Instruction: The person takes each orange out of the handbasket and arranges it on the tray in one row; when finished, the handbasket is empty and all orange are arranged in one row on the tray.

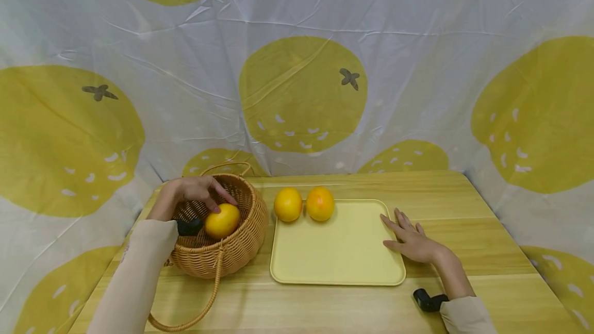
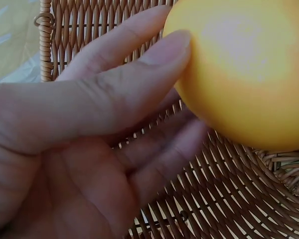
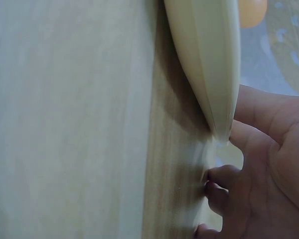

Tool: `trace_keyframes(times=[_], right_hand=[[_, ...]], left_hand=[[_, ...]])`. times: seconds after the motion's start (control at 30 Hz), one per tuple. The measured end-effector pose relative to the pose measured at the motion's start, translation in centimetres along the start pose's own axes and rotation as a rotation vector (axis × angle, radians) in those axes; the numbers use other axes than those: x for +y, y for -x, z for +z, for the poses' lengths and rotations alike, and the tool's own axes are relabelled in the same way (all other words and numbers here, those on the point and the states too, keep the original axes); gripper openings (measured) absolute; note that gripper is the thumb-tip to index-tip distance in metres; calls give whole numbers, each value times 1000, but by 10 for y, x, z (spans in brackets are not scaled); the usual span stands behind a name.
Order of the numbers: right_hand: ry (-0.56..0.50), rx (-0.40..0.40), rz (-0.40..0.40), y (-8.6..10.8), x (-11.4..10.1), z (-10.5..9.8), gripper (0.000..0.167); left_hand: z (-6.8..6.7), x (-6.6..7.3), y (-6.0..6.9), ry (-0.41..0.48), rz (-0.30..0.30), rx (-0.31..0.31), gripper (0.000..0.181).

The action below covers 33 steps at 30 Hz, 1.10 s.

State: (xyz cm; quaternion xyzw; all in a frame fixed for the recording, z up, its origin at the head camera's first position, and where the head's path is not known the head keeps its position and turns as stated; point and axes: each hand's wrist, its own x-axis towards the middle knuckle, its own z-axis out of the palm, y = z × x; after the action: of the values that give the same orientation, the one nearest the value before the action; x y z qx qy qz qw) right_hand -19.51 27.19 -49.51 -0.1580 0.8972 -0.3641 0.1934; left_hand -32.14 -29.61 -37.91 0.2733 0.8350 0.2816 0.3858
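Your left hand (image 1: 199,190), pinching the orange (image 1: 224,222) in the wicker basket (image 1: 248,244) shallowly, may drop it; your right hand (image 1: 412,241) lies spread at the tray's (image 1: 339,252) three o'clock.

Pale beige sleeves (image 1: 130,272) (faint marking (image 1: 125,252) on left); black wrist cameras (image 1: 429,300).

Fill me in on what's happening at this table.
A person has their left hand in the wicker basket, with thumb and fingers at an orange there; whether it is firmly gripped isn't clear. Their right hand is at the right edge of the pale yellow tray, with fingertips over the rim. A second orange and a third orange sit side by side at the tray's far left corner.
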Motion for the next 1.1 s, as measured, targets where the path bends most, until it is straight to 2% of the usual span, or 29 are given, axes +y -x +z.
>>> trace_keyframes(times=[0.07, 0.17, 0.3, 0.5, 0.67, 0.77, 0.9, 1.1], right_hand=[[-3, -1, 1, 0, 0, 0, 75], [-5, 1, 3, 1, -1, 0, 75], [-2, 0, 2, 1, -3, 0, 75], [-7, 2, 1, 2, -3, 1, 75], [-6, 5, -1, 2, -2, 1, 75], [-4, 7, -2, 2, -3, 1, 75], [-2, 4, -5, 1, -3, 1, 75], [0, 5, -6, 0, -3, 2, 75]], left_hand=[[0, -1, 1, -14, 8, 0, 43], [1, -2, 2, 29, -16, 2, 44], [4, -1, 2, 77, -56, 36, 45], [7, -1, 1, 64, -64, 78, 41], [8, -3, 0, 56, -47, 77, 40], [9, -4, 0, 84, -61, 82, 40], [12, -3, 0, 109, -79, 51, 39], [15, -1, 3, 229, -126, -39, 44]])
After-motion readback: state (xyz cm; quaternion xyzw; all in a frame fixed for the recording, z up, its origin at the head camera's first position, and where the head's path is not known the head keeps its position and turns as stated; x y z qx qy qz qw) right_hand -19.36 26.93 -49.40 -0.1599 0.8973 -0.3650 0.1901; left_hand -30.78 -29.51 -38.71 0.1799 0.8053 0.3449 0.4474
